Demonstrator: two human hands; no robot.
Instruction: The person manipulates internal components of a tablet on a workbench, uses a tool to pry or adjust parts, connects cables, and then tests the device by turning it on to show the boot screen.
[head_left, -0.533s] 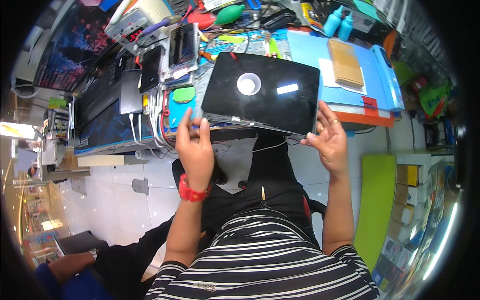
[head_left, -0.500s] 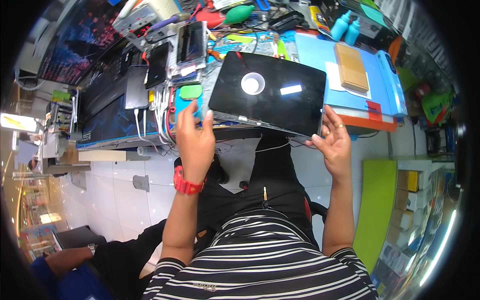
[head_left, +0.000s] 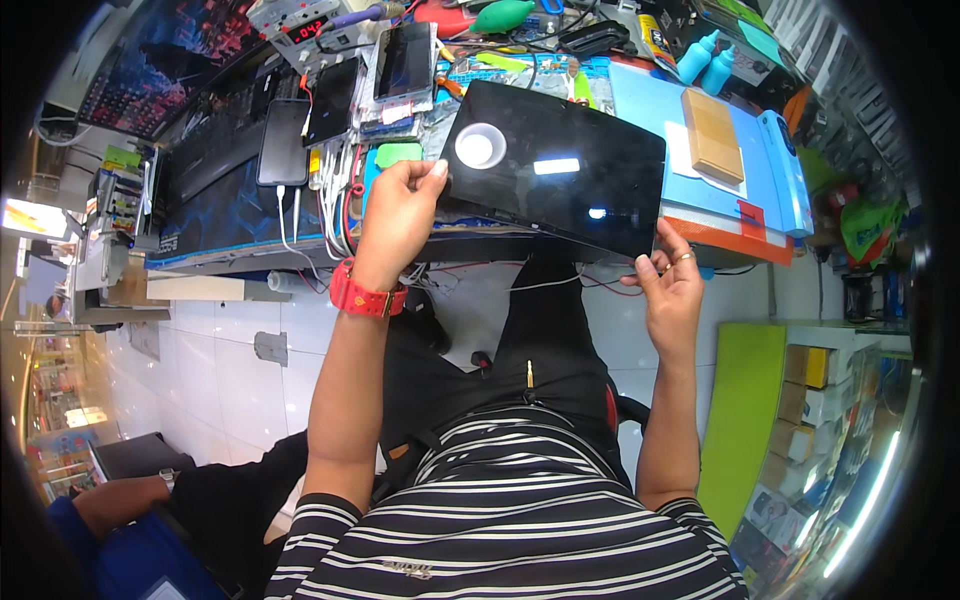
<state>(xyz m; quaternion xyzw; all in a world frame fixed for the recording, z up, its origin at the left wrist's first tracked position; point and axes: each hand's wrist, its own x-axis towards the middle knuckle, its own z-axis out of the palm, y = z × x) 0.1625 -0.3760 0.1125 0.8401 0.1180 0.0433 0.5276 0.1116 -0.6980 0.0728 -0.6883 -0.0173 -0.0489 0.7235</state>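
Over the workbench's (head_left: pixel 485 247) near edge, the left hand (head_left: pixel 400 215) pinches a glossy black tablet (head_left: pixel 560 190) by its left side, the right hand (head_left: pixel 672 285) its near right corner, presumably keeping fingers off the glass.

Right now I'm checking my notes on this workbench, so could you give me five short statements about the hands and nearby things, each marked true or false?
1. The right hand holds the glossy black panel near its lower right corner. True.
2. The red wristwatch is on the right wrist. False: the red wristwatch is on the left wrist.
3. The tan box lies to the right of the panel. True.
4. The two light-blue bottles are left of the panel. False: the light-blue bottles are beyond it, to the upper right.
5. A white cable runs to the lower end of the smartphone on the left. True.
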